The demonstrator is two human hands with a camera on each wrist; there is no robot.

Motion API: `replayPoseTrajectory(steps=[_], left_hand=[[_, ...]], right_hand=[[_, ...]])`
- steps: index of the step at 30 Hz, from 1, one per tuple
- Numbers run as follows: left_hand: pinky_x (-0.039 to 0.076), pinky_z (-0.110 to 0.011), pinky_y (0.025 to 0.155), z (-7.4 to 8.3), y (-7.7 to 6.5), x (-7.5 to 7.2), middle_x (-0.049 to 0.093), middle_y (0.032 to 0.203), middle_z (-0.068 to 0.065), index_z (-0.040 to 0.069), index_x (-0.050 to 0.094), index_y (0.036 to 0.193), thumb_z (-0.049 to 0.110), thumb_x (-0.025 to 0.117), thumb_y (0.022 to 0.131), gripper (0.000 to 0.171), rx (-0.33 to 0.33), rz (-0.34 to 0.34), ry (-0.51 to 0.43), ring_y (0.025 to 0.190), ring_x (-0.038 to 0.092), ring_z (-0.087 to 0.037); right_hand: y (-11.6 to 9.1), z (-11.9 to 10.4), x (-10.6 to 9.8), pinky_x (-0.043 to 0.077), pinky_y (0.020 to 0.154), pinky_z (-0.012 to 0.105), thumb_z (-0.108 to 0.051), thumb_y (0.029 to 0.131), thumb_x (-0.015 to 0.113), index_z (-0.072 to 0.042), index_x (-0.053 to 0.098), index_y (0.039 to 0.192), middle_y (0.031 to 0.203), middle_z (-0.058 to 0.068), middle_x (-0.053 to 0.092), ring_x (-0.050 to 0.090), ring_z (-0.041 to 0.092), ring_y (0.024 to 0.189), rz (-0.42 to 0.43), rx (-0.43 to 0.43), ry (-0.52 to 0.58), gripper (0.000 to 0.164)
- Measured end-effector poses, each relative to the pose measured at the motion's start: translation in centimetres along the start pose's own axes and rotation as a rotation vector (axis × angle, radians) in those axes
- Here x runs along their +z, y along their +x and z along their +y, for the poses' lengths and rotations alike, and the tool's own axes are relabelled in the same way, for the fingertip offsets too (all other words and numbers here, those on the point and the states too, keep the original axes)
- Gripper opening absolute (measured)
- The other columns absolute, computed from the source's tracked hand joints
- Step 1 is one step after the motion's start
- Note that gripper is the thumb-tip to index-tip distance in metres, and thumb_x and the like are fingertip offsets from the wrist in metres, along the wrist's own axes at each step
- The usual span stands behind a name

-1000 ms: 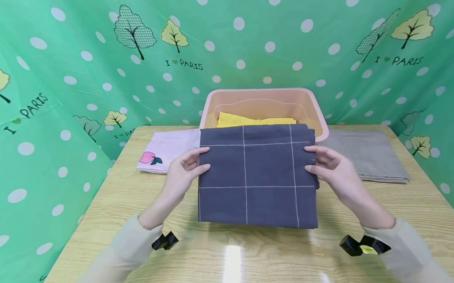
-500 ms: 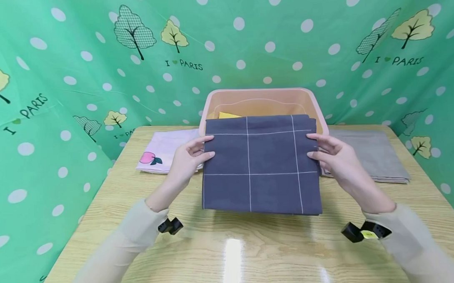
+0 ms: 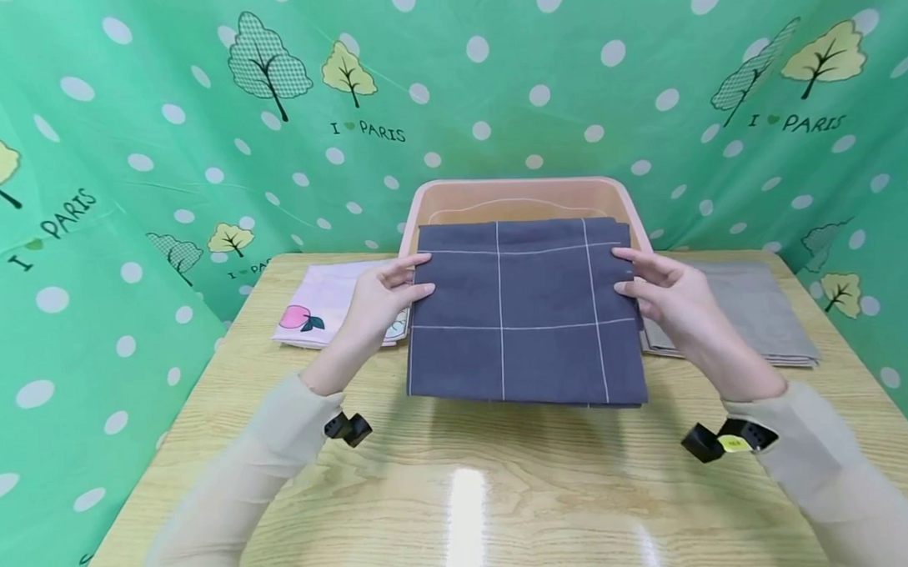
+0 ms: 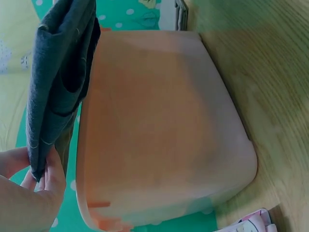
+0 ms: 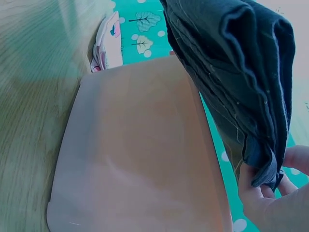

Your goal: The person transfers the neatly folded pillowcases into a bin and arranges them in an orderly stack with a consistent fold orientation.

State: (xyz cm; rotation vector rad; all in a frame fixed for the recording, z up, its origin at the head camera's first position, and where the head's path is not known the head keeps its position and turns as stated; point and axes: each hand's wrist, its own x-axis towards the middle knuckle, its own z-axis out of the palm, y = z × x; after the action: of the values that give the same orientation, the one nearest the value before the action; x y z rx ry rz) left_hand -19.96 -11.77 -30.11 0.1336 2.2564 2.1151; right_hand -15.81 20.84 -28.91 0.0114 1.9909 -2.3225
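Note:
A folded dark blue-grey cloth (image 3: 545, 314) with thin white check lines hangs between both hands, raised over the front of a pink plastic bin (image 3: 526, 193). My left hand (image 3: 383, 298) pinches its left edge between thumb and fingers. At the opposite edge my right hand (image 3: 668, 297) grips it the same way. Several layers of the folded cloth (image 5: 246, 82) show edge-on in the right wrist view. From the left wrist, the cloth (image 4: 63, 82) stands beside the rim, with the bin's wall (image 4: 154, 121) below. The inside of the bin is mostly hidden behind the cloth.
A folded pale pink cloth (image 3: 330, 284) with a peach print lies left of the bin on the wooden table (image 3: 357, 512). To the right rests a folded grey cloth (image 3: 755, 306). A green dotted curtain (image 3: 492, 82) stands close behind the bin.
Both hands have carried the dark cloth forward, away from the body and toward the bin, and slightly right. The yellow cloth seen inside the bin earlier is now hidden behind it.

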Motion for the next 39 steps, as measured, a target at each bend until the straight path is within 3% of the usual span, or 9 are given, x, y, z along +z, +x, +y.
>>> replayPoseTrajectory(steps=[3, 11, 14, 18, 24, 29, 32, 36, 39], left_hand=[[0.046, -0.020, 0.075, 0.3, 0.5, 0.0, 0.056, 0.104, -0.009, 0.007, 0.057, 0.118, 0.002, 0.067, 0.075, 0.044, -0.023, 0.021, 0.022, 0.090, 0.053, -0.011], [0.044, -0.027, 0.083, 1.2, 2.2, 0.3, 0.051, 0.114, -0.011, 0.009, 0.058, 0.118, 0.005, 0.067, 0.076, 0.044, -0.068, 0.033, 0.017, 0.103, 0.047, -0.016], [0.047, -0.025, 0.077, 1.4, 2.8, 0.5, 0.053, 0.112, -0.011, 0.009, 0.058, 0.117, 0.005, 0.068, 0.076, 0.043, -0.074, 0.041, 0.017, 0.098, 0.050, -0.014], [0.050, -0.022, 0.062, 1.7, 3.6, 0.7, 0.058, 0.102, -0.012, 0.008, 0.059, 0.116, 0.002, 0.068, 0.075, 0.042, -0.075, 0.050, -0.011, 0.076, 0.059, -0.011], [0.049, -0.022, 0.051, 2.2, 4.6, 0.9, 0.060, 0.097, -0.009, 0.010, 0.061, 0.114, 0.002, 0.068, 0.075, 0.041, -0.113, 0.068, -0.014, 0.056, 0.059, -0.008], [0.051, -0.026, 0.069, 2.7, 5.4, 1.1, 0.058, 0.105, -0.010, 0.013, 0.061, 0.114, 0.003, 0.068, 0.076, 0.041, -0.150, 0.076, -0.011, 0.071, 0.063, -0.015], [0.050, -0.037, 0.073, 3.0, 5.8, 1.1, 0.056, 0.109, -0.007, 0.017, 0.060, 0.115, 0.005, 0.067, 0.077, 0.041, -0.188, 0.067, -0.016, 0.087, 0.062, -0.021], [0.046, -0.051, 0.070, 3.3, 6.2, 1.2, 0.057, 0.112, -0.003, 0.021, 0.060, 0.115, 0.008, 0.067, 0.078, 0.040, -0.239, 0.059, -0.031, 0.099, 0.057, -0.025], [0.042, -0.051, 0.079, 3.5, 6.5, 1.3, 0.057, 0.114, -0.001, 0.021, 0.060, 0.115, 0.007, 0.067, 0.078, 0.040, -0.255, 0.063, -0.031, 0.102, 0.055, -0.025]], right_hand=[[0.5, -0.3, 0.0, 0.049, 0.073, 0.019, -0.002, 0.077, 0.065, -0.015, 0.053, 0.124, 0.124, 0.005, 0.046, 0.057, 0.005, 0.092, 0.006, 0.015, 0.028, 0.050], [1.7, -1.4, 0.0, 0.048, 0.073, 0.018, -0.006, 0.080, 0.063, -0.018, 0.047, 0.130, 0.142, 0.011, 0.028, 0.058, 0.003, 0.089, 0.070, 0.093, -0.048, 0.054], [2.2, -1.5, 0.0, 0.049, 0.071, 0.019, -0.004, 0.079, 0.063, -0.016, 0.046, 0.130, 0.140, 0.011, 0.030, 0.059, 0.005, 0.087, 0.076, 0.096, -0.020, 0.054], [3.0, -1.7, -0.1, 0.048, 0.064, 0.017, 0.000, 0.078, 0.063, -0.017, 0.052, 0.125, 0.135, 0.011, 0.035, 0.059, 0.004, 0.077, 0.092, 0.094, 0.016, 0.051], [3.9, -2.2, -0.4, 0.043, 0.057, 0.015, -0.001, 0.078, 0.064, -0.018, 0.049, 0.127, 0.139, 0.006, 0.032, 0.053, 0.002, 0.065, 0.094, 0.129, 0.013, 0.054], [4.7, -2.7, -0.7, 0.048, 0.061, 0.020, -0.004, 0.078, 0.065, -0.017, 0.045, 0.131, 0.126, 0.001, 0.047, 0.058, 0.003, 0.067, 0.078, 0.148, -0.037, 0.058], [5.1, -3.0, -0.9, 0.047, 0.061, 0.020, -0.007, 0.078, 0.066, -0.017, 0.045, 0.131, 0.119, -0.002, 0.050, 0.058, 0.003, 0.068, 0.081, 0.154, -0.096, 0.058], [5.7, -3.4, -0.9, 0.046, 0.064, 0.018, -0.009, 0.079, 0.065, -0.017, 0.042, 0.132, 0.133, 0.003, 0.040, 0.058, 0.001, 0.071, 0.084, 0.180, -0.163, 0.059], [6.2, -3.6, -0.9, 0.047, 0.066, 0.018, -0.010, 0.079, 0.065, -0.018, 0.041, 0.133, 0.135, 0.006, 0.039, 0.060, 0.002, 0.074, 0.081, 0.204, -0.188, 0.059]])
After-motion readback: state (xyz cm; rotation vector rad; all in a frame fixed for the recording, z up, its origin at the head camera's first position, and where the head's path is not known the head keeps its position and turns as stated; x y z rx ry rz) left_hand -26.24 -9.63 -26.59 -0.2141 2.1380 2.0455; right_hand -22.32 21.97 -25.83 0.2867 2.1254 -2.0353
